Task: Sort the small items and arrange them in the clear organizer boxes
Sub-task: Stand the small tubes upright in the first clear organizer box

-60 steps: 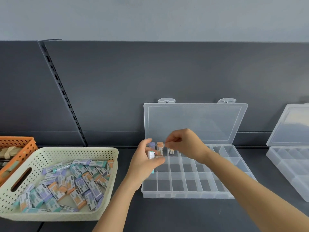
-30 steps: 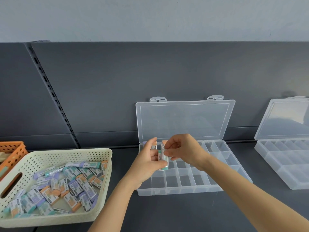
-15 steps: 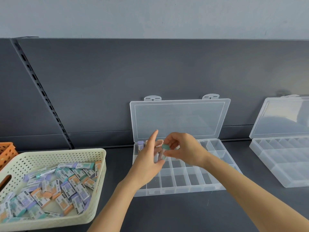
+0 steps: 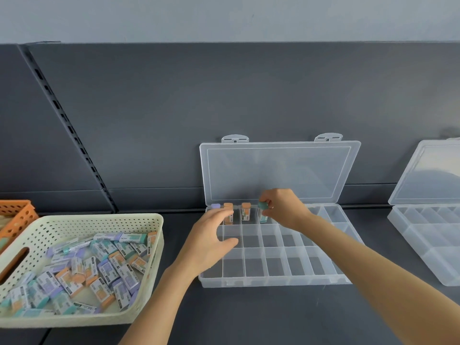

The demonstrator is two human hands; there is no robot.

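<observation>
A clear organizer box [image 4: 276,280] lies open on the dark counter, its lid leaning on the back wall. In its back row stand a purple-capped eraser [image 4: 215,206] and two orange-capped erasers [image 4: 245,212]. My right hand [image 4: 282,207] pinches a teal-capped eraser [image 4: 262,210] upright over the fourth back-row compartment. My left hand [image 4: 211,239] hovers over the box's left side with relaxed fingers, holding nothing. A cream perforated basket [image 4: 74,220] on the left holds several wrapped erasers [image 4: 99,267] in purple, teal and orange.
A second clear organizer box [image 4: 433,235] stands open at the right edge. An orange basket [image 4: 17,215] sits at the far left behind the cream one. A dark wall panel rises right behind the boxes.
My right hand took the teal-capped eraser from my left hand and moved it back to the box's rear row. My left hand let go and dropped lower over the box.
</observation>
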